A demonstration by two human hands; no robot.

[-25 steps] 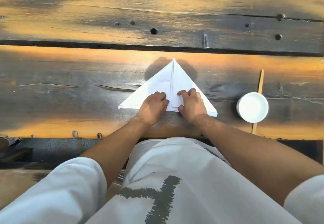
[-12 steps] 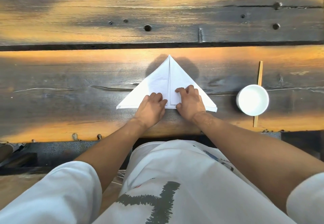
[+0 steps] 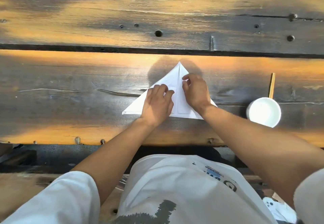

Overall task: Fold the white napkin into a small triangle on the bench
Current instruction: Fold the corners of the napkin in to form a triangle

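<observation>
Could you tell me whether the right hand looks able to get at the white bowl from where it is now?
Probably yes. The right hand rests on the napkin, and the white bowl sits on the same side with only bare bench between them; nothing visible blocks a sideways reach.

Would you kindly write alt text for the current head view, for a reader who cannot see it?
Two bare hands, left hand and right hand, rest on a white paper napkin folded into a flat triangle on a dark weathered wooden bench. A round white bowl sits to the right over a thin wooden stick.
</observation>
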